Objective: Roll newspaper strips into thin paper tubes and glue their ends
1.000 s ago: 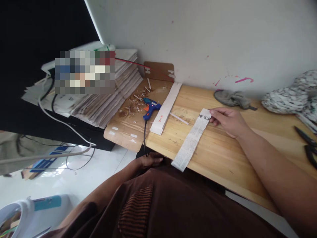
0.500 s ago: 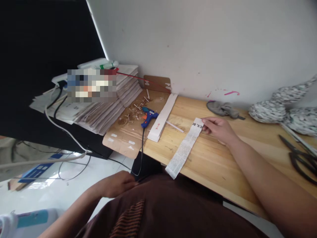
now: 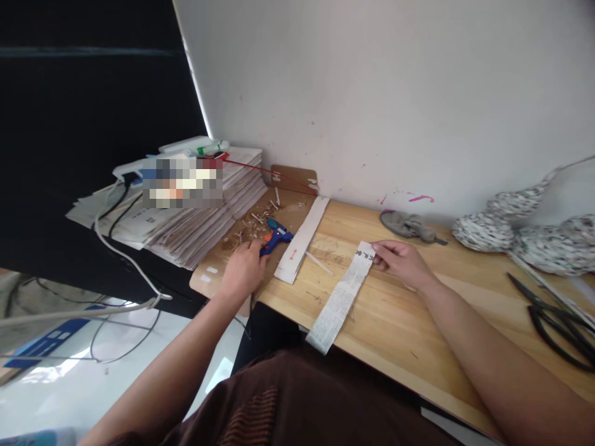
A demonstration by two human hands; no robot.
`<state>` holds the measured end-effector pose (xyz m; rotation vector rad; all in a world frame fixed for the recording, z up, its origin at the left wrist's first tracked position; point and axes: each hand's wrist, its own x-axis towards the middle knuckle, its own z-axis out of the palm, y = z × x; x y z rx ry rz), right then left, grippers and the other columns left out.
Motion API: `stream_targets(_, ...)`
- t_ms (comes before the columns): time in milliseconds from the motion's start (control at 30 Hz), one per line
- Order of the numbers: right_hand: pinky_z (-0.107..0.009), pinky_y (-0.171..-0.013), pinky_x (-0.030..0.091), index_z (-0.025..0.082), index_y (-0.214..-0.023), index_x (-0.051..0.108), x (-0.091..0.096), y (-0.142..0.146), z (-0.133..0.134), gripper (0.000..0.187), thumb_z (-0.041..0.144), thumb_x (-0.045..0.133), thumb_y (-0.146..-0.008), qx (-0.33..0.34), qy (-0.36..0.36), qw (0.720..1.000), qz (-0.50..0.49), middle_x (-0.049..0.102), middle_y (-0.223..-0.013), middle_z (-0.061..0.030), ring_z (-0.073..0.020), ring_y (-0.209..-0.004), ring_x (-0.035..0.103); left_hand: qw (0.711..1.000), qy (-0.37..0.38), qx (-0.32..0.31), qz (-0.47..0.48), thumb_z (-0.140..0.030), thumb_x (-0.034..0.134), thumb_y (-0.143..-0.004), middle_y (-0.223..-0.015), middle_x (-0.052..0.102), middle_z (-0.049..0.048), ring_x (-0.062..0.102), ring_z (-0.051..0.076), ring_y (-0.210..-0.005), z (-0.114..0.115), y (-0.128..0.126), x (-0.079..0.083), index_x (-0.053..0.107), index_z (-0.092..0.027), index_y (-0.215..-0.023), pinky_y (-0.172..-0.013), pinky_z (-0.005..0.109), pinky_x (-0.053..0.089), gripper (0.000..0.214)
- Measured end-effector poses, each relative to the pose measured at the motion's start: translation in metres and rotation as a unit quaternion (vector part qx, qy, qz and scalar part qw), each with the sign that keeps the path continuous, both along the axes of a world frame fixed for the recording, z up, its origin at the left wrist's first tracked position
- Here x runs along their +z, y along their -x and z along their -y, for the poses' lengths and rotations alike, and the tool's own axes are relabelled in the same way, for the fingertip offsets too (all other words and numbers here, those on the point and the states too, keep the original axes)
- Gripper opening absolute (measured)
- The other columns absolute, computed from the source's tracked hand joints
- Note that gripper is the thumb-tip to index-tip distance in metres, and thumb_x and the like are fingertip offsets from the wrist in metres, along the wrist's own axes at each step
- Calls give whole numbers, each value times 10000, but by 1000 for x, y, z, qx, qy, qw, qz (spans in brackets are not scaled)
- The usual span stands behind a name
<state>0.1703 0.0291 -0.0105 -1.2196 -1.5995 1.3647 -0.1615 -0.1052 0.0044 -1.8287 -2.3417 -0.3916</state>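
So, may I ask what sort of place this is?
Probably a small craft workspace: there is a blue glue gun, black scissors on a wooden table, and a thick stack of sheets.

The paper strip (image 3: 343, 297) says 共产党 in black. Red writing on the white strip (image 3: 307, 234) is too small to read.

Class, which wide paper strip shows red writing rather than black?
The lying strip, beside the blue glue gun, bears red writing. The other strip, pinched in the right hand, shows black characters near its far end.
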Motion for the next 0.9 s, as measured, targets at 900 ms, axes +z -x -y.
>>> stream_targets(900,-216,-481,406,136,-897,731,-4,-1,-5,426,513,748,-698,-14,32,998,-59,619,-650,-20,-94,-546,509,992,24,37,-115,-342,479,-907,-1041,646,156,576,330,-1047,-18,49,11,646,-183,-1175,-852,392,459,354)
